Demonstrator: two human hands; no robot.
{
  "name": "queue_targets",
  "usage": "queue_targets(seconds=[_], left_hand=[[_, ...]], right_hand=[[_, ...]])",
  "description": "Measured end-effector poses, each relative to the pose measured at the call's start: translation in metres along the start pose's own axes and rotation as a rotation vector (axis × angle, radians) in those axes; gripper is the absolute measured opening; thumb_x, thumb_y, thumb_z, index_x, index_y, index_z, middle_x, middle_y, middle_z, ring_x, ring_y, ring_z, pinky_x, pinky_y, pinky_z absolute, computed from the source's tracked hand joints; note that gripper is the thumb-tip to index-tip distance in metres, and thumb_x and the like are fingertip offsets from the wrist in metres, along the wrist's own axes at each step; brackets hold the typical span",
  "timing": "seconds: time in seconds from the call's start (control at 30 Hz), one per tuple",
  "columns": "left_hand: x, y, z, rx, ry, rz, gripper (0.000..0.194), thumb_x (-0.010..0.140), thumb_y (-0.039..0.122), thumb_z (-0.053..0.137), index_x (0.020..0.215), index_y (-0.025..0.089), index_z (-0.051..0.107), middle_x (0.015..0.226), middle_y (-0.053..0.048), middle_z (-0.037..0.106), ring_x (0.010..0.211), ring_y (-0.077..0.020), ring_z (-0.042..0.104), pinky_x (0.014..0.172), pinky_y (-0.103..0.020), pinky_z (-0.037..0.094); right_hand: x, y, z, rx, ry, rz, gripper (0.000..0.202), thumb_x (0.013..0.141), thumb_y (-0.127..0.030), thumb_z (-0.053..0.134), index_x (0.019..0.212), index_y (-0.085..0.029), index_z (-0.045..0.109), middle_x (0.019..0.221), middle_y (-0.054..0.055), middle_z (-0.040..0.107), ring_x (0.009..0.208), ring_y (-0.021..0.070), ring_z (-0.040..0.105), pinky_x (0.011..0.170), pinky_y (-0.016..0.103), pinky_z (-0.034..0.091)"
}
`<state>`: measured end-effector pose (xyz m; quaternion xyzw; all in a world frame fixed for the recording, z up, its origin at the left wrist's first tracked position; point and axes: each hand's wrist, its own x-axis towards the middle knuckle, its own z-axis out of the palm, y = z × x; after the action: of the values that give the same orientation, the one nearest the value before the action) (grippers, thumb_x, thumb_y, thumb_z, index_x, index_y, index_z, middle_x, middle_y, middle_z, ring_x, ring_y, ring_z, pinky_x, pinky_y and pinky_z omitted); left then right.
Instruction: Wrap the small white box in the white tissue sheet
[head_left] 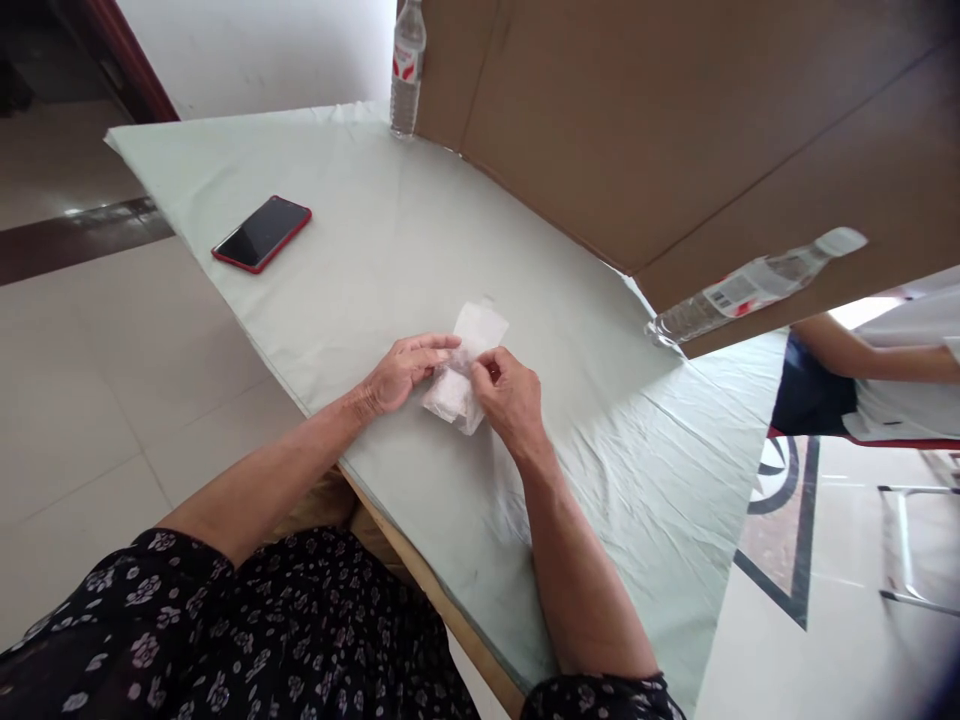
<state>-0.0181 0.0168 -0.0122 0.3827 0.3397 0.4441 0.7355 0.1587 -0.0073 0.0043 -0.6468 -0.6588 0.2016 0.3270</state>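
A small clear plastic bag with something white in it lies near the table's front edge. From its far side a whitish, half-see-through flap sticks out. My left hand is at the bag's left side, fingers long and thumb close under the index finger, with the plastic's edge at their tips. On the other side, my right hand pinches the plastic between thumb and curled fingers. What exactly the bag contains I cannot make out. Crumpled clear film lies beside my right forearm.
A pale green cloth covers the table. A phone in a red case lies at the left. Cardboard stands along the far side, with an upright bottle and a tilted-looking bottle against it. A person's arm shows at right.
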Motion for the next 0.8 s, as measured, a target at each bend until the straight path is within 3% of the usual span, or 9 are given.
queue_targets(seconds=[0.17, 0.33, 0.43, 0.5, 0.6, 0.7, 0.8], left_hand=[[0.002, 0.0, -0.004, 0.118, 0.074, 0.129, 0.047, 0.07, 0.036, 0.073, 0.111, 0.014, 0.068, 0.103, -0.009, 0.072, 0.091, -0.0201, 0.067, 0.086, -0.035, 0.053], [-0.001, -0.003, -0.003, 0.656, 0.293, 0.414, 0.037, 0.075, 0.04, 0.071, 0.103, 0.017, 0.068, 0.124, -0.012, 0.063, 0.112, -0.0244, 0.06, 0.095, -0.039, 0.051], [-0.003, -0.005, -0.001, 0.908, 0.318, 0.537, 0.036, 0.074, 0.042, 0.075, 0.101, 0.02, 0.067, 0.116, -0.009, 0.063, 0.109, -0.0239, 0.059, 0.098, -0.039, 0.049], [-0.003, -0.007, -0.001, 0.972, 0.297, 0.561, 0.034, 0.072, 0.041, 0.077, 0.097, 0.02, 0.066, 0.107, -0.008, 0.064, 0.105, -0.024, 0.06, 0.099, -0.04, 0.049], [0.0, -0.009, -0.002, 0.984, 0.334, 0.552, 0.017, 0.073, 0.03, 0.071, 0.085, 0.021, 0.064, 0.1, -0.007, 0.065, 0.099, -0.0226, 0.062, 0.094, -0.038, 0.05], [0.003, -0.009, -0.008, 0.936, 0.435, 0.508, 0.001, 0.076, 0.02, 0.059, 0.076, 0.021, 0.059, 0.094, -0.005, 0.068, 0.092, -0.0202, 0.063, 0.086, -0.035, 0.051], [0.006, -0.007, -0.014, 0.92, 0.563, 0.497, 0.006, 0.076, 0.017, 0.057, 0.072, 0.022, 0.057, 0.091, -0.004, 0.069, 0.095, -0.0214, 0.063, 0.09, -0.037, 0.05]], right_hand=[[0.007, 0.025, -0.004, 0.399, 0.112, 0.103, 0.017, 0.083, -0.038, 0.056, 0.077, -0.023, 0.059, 0.072, -0.001, 0.064, 0.068, 0.0158, 0.056, 0.069, 0.031, 0.045], [0.007, 0.04, 0.001, 0.697, 0.129, 0.215, 0.025, 0.08, -0.046, 0.063, 0.079, -0.022, 0.056, 0.073, -0.002, 0.062, 0.067, 0.0143, 0.054, 0.065, 0.029, 0.046], [0.005, 0.037, 0.006, 0.762, 0.069, 0.212, 0.027, 0.08, -0.049, 0.064, 0.082, -0.023, 0.055, 0.074, -0.002, 0.064, 0.065, 0.0145, 0.055, 0.063, 0.028, 0.046], [0.003, 0.036, 0.009, 0.789, 0.042, 0.207, 0.028, 0.081, -0.05, 0.064, 0.085, -0.024, 0.056, 0.074, -0.003, 0.064, 0.064, 0.0145, 0.055, 0.062, 0.028, 0.046], [0.003, 0.038, 0.012, 0.763, 0.075, 0.185, 0.027, 0.082, -0.05, 0.063, 0.085, -0.023, 0.056, 0.078, -0.001, 0.065, 0.068, 0.0149, 0.057, 0.064, 0.029, 0.048], [0.005, 0.042, 0.011, 0.709, 0.175, 0.181, 0.026, 0.081, -0.049, 0.061, 0.083, -0.023, 0.055, 0.079, 0.0, 0.065, 0.071, 0.0154, 0.058, 0.068, 0.03, 0.049], [0.008, 0.046, 0.008, 0.689, 0.265, 0.199, 0.025, 0.078, -0.047, 0.062, 0.079, -0.023, 0.055, 0.073, -0.001, 0.064, 0.069, 0.0159, 0.059, 0.071, 0.032, 0.051]])
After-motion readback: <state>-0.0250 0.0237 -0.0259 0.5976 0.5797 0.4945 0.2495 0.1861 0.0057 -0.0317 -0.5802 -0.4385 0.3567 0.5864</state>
